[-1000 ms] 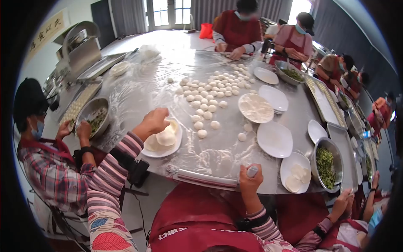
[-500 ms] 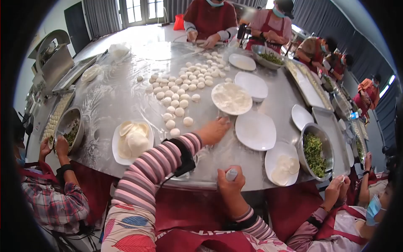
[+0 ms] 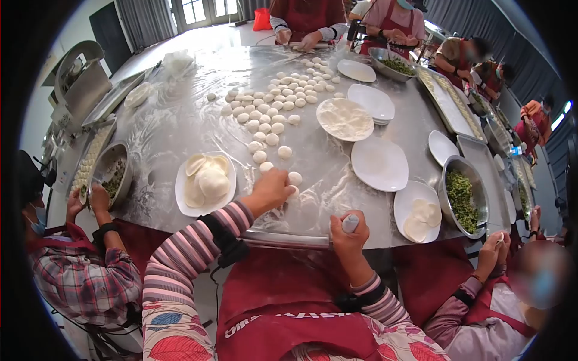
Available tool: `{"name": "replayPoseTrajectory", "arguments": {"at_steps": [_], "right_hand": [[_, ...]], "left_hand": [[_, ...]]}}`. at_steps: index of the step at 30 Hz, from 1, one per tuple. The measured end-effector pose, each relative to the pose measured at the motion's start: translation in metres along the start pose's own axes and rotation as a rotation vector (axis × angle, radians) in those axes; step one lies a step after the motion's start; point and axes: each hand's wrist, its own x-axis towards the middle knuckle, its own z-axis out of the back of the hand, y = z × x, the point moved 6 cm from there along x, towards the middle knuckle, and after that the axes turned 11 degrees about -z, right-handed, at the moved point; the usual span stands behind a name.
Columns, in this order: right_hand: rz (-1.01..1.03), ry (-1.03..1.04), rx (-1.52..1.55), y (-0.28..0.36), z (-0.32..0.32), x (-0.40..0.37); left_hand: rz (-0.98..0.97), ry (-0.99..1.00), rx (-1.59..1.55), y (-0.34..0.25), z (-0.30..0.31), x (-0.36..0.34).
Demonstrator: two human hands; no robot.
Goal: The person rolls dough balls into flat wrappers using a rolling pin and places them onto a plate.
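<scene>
Our right hand [image 3: 350,236] is wrapped around a grey rod [image 3: 350,223] at the near edge of the table [image 3: 162,141], probably for a firm grip. Our left hand [image 3: 269,191] curls down among the dough rounds [image 3: 285,152]; we cannot tell whether it pinches one. Plates [image 3: 415,189] flank us, apparently for easy reach, with the flour dish [image 3: 321,127] beyond. Count: rod, one; plates bearing dough sheets [image 3: 212,182], two; flour dish, one; rounds, dozens, too crowded for exactness.

White capital letters [image 3: 289,319] run across the wearer's dark red cloth apron [image 3: 271,289], broken by folds; no whole word legible. Small blue-and-white label [image 3: 516,150] at far right: print too small to read.
</scene>
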Motion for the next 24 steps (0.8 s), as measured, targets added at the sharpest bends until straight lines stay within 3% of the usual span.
{"name": "replayPoseTrajectory", "arguments": {"at_steps": [6, 8, 9, 11, 14, 16, 18, 20, 22, 24], "right_hand": [[-0.088, 0.052, 0.038, -0.009, -0.001, -0.001], [0.099, 0.003, -0.033, 0.021, -0.006, 0.017], [0.099, 0.006, -0.028, 0.023, -0.013, 0.026], [0.222, -0.044, -0.065, 0.034, -0.026, 0.042], [0.16, -0.086, -0.125, -0.006, -0.054, 0.066], [0.125, -0.055, -0.11, -0.007, -0.05, 0.063], [0.088, -0.022, -0.088, -0.009, -0.039, 0.047], [0.038, -0.04, -0.094, -0.013, -0.023, 0.029], [0.005, -0.021, -0.07, -0.018, -0.028, 0.034], [0.045, -0.084, -0.206, -0.02, -0.048, 0.055]], "left_hand": [[-0.085, 0.075, -0.168, -0.023, -0.025, -0.014], [-0.004, 0.092, -0.24, -0.014, -0.023, -0.018], [0.073, 0.118, -0.309, -0.008, -0.024, -0.021], [0.048, 0.127, -0.312, -0.005, -0.023, -0.021], [0.034, 0.14, -0.386, 0.003, -0.036, -0.008], [-0.011, 0.284, -0.339, -0.006, -0.033, -0.001], [-0.058, 0.299, -0.3, -0.013, -0.033, -0.008], [0.002, 0.18, -0.391, -0.004, -0.029, -0.011], [0.071, 0.279, -0.438, -0.006, -0.033, -0.016], [0.008, 0.234, -0.16, -0.013, -0.031, -0.012]]}}
